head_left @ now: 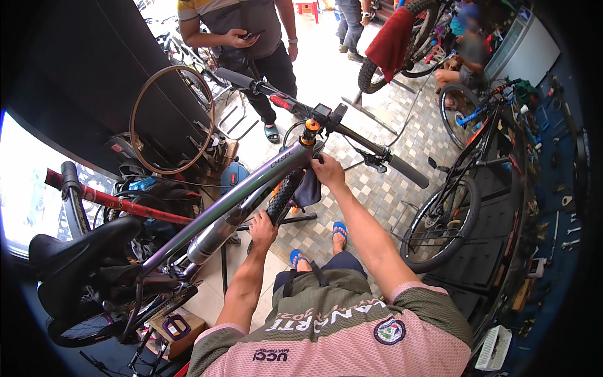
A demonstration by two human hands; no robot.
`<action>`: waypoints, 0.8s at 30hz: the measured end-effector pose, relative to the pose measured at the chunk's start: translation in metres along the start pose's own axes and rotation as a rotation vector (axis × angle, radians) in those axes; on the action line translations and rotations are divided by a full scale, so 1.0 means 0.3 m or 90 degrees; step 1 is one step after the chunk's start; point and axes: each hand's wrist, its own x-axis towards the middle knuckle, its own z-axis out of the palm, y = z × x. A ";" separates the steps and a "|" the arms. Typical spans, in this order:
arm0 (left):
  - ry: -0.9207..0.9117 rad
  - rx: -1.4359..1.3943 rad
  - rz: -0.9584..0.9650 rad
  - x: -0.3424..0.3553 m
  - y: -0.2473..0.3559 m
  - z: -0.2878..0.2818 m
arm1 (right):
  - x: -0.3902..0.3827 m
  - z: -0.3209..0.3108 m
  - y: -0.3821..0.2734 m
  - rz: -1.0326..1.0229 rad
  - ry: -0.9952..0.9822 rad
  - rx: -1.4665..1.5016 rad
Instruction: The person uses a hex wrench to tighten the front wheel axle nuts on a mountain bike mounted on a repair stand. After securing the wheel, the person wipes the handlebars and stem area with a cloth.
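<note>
A mountain bike with a purple-grey frame (227, 195) stands before me, its saddle (81, 248) at the left and its handlebar (361, 141) ahead. A silver bottle (212, 242) sits against the down tube. My left hand (262, 230) is closed around the knobby front tire (286, 196), fingers over the tread. Just under the head tube, my right hand (328, 171) has its fingers bent and pressed together by the fork; what they grip is hidden. An orange headset cap (312, 125) and a small bike computer (322, 110) sit above that hand.
Beyond the handlebar stands a person (232, 38) with a phone. A bare wheel rim (133, 119) leans at the left. Another bike (477, 169) stands at the right, beside a wall of tools (568, 229). A red cloth (391, 44) drapes a raised wheel; someone sits behind.
</note>
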 end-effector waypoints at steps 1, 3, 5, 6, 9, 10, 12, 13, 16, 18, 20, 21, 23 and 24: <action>-0.008 0.001 -0.002 0.005 0.003 0.003 | 0.002 0.009 0.009 0.037 0.007 -0.006; 0.004 -0.004 0.007 0.004 0.004 0.006 | -0.011 0.019 0.042 -0.007 -0.029 0.094; 0.013 -0.007 0.008 -0.006 0.010 0.010 | -0.019 0.019 0.064 -0.051 -0.108 0.218; 0.009 -0.008 0.003 -0.009 0.009 0.010 | -0.020 0.018 0.074 -0.071 -0.166 0.295; 0.004 -0.013 0.012 -0.001 0.029 0.003 | -0.002 0.009 0.123 -0.115 -0.216 0.364; 0.009 -0.012 0.014 -0.001 0.025 0.004 | 0.003 0.008 0.117 -0.128 -0.220 0.364; 0.009 -0.011 0.017 -0.003 0.017 0.006 | 0.014 -0.014 0.119 -0.110 -0.230 0.278; 0.005 -0.011 0.014 -0.001 0.016 0.004 | 0.015 -0.027 0.105 -0.103 -0.237 0.236; 0.012 -0.012 0.007 0.001 0.008 -0.001 | 0.010 -0.043 0.033 -0.087 -0.180 0.069; 0.020 -0.008 0.006 -0.005 0.003 -0.003 | 0.008 -0.042 0.003 -0.109 -0.135 -0.006; 0.024 -0.003 0.008 -0.010 0.008 0.001 | 0.017 -0.041 0.003 -0.114 -0.098 -0.039; 0.030 0.001 0.007 -0.012 0.010 0.004 | 0.024 -0.040 0.001 -0.108 -0.087 -0.031; 0.038 0.008 0.010 -0.011 0.026 0.006 | 0.040 -0.032 0.022 -0.079 -0.049 0.013; 0.042 0.004 0.021 0.001 0.030 0.004 | 0.050 -0.028 0.030 -0.057 -0.023 0.049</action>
